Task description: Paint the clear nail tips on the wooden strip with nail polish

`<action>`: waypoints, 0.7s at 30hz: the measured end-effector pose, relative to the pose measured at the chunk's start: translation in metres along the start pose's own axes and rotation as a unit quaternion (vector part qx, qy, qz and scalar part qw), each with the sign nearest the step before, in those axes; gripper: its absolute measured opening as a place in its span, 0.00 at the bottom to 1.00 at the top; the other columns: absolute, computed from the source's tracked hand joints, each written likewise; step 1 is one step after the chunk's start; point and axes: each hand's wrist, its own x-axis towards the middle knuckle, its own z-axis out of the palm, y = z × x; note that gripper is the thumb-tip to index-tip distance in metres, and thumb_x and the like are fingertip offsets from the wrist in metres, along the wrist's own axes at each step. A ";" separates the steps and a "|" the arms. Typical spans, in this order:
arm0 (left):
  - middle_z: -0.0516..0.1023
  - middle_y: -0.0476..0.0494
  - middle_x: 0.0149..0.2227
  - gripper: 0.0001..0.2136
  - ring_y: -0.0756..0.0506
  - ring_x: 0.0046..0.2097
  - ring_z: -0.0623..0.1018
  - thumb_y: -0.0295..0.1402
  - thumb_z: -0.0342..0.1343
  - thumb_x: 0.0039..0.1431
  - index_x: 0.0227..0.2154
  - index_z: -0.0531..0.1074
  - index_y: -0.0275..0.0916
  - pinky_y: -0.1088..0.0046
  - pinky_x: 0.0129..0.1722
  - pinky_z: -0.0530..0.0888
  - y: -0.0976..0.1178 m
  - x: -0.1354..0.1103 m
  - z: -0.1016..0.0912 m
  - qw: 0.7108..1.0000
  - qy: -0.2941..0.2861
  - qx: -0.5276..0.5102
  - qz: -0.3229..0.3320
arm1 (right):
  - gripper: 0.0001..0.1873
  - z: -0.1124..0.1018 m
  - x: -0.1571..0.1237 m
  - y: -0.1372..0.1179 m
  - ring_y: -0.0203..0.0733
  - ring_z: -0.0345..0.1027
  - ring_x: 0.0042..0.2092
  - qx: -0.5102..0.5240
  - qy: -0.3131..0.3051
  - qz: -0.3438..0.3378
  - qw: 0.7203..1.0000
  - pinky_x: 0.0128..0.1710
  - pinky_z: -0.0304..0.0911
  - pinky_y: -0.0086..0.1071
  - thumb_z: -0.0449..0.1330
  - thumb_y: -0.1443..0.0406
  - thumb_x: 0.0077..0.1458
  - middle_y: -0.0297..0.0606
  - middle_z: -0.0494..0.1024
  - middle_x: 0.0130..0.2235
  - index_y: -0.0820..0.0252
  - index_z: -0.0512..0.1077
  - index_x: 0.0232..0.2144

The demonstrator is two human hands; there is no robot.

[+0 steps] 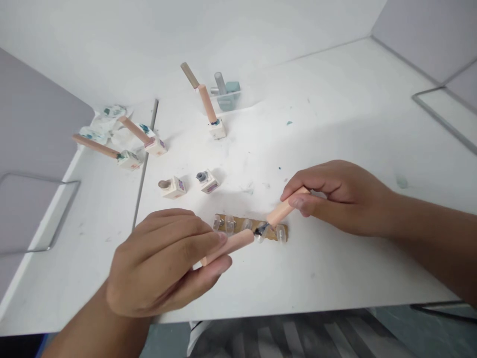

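Observation:
My left hand (164, 263) is closed round a short wooden dowel (233, 245) that points right. My right hand (335, 196) pinches a second wooden dowel (281, 213) that slants down to the left. The two dowel ends meet at a dark smear (261, 229) just above a brown strip (250, 226) that carries several small clear caps. The strip lies flat on the white table (335, 124) between my hands.
Two small white blocks (174, 187) (207, 181) sit behind the strip. Three blocks with dowels stuck in them lie farther back (128, 159) (154, 144) (217, 128). A teal-grey holder (227, 92) stands at the back, crumpled wipes (108, 122) at the left.

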 end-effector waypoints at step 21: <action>0.76 0.49 0.22 0.03 0.50 0.23 0.75 0.26 0.55 0.62 0.32 0.71 0.35 0.71 0.23 0.74 0.008 0.011 -0.008 0.995 -0.071 -0.025 0.065 | 0.15 -0.012 0.000 -0.001 0.32 0.57 0.21 0.078 0.043 0.104 0.991 0.19 0.51 0.28 0.57 0.56 0.58 0.32 0.70 0.20 0.58 0.75 0.26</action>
